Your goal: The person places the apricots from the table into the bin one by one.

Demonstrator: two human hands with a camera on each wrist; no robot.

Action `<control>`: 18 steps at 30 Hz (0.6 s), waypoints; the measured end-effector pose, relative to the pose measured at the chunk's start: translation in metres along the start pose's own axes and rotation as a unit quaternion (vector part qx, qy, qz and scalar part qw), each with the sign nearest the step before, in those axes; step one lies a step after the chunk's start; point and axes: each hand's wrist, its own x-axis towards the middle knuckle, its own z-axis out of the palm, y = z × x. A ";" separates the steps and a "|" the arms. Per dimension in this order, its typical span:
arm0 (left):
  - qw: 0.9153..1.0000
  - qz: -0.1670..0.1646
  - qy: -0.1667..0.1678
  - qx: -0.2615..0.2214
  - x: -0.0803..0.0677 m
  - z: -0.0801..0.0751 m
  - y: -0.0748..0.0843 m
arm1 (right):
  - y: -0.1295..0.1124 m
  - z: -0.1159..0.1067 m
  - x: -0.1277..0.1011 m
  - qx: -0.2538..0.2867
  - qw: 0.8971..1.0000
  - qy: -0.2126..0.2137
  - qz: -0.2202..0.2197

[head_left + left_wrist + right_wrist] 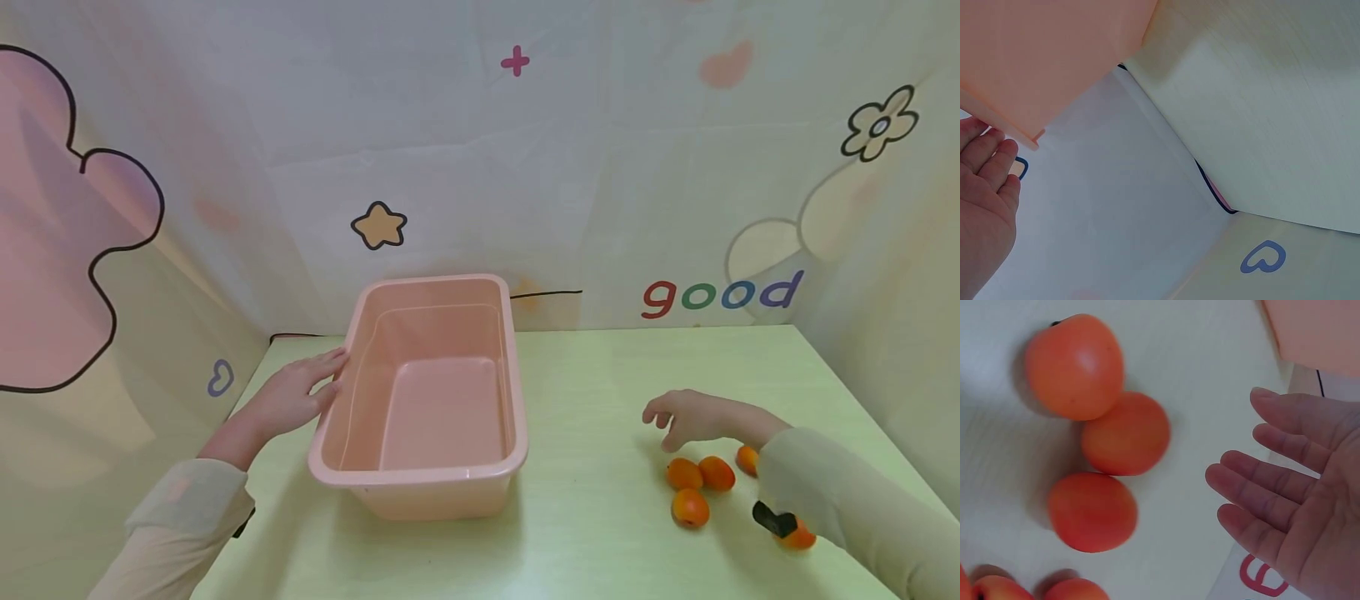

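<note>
A pink plastic basin (446,479) stands on the table, its inside bare. At its left rim is my left hand (296,396), fingers fairly straight and fingertips touching the edge. The left wrist view shows this hand (988,200) with its fingertips against the underside of the basin's rim (1007,122). To the right, my right hand (693,417) hovers above the table with loosely bent fingers, holding nothing. Just below it lie smooth orange-red round fruits (690,508). In the right wrist view, three fruits (1127,433) sit in a touching row beside the spread fingers (1266,500).
Another fruit (747,459) lies partly behind the right sleeve, and one more (799,536) near a black strap piece (774,520). The pale table (585,500) ends at a printed cloth backdrop (450,150) behind and on both sides.
</note>
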 end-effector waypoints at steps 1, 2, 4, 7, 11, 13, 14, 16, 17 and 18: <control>1.000 0.000 -0.001 0.000 0.000 0.000 0.000 | 0.003 0.003 0.000 -0.003 1.000 -0.001 0.002; 1.000 0.000 -0.001 0.000 0.000 0.000 0.000 | 0.005 0.005 0.000 -0.004 1.000 -0.002 0.005; 1.000 0.001 0.000 0.000 0.000 0.001 0.000 | 0.010 0.008 0.000 -0.007 1.000 -0.003 0.013; 1.000 0.002 0.000 -0.002 0.000 0.001 0.001 | 0.016 0.013 0.001 -0.016 0.999 -0.006 0.028; 1.000 -0.001 -0.004 -0.005 0.000 0.000 0.001 | 0.019 0.017 -0.001 -0.020 0.998 -0.014 0.058; 1.000 -0.001 -0.005 -0.006 0.000 0.000 0.001 | 0.020 0.019 -0.002 -0.012 0.997 -0.020 0.073; 1.000 0.000 -0.004 -0.005 0.000 0.000 0.001 | 0.021 0.019 -0.002 -0.006 0.996 -0.024 0.080; 1.000 0.000 -0.005 -0.005 0.000 0.000 0.001 | 0.022 0.021 -0.003 -0.001 0.996 -0.030 0.087; 1.000 -0.001 -0.005 -0.004 0.001 0.000 0.001 | 0.023 0.022 -0.004 0.006 0.995 -0.032 0.094; 1.000 0.000 -0.004 -0.003 0.001 0.000 0.001 | 0.024 0.022 -0.004 0.009 0.995 -0.033 0.096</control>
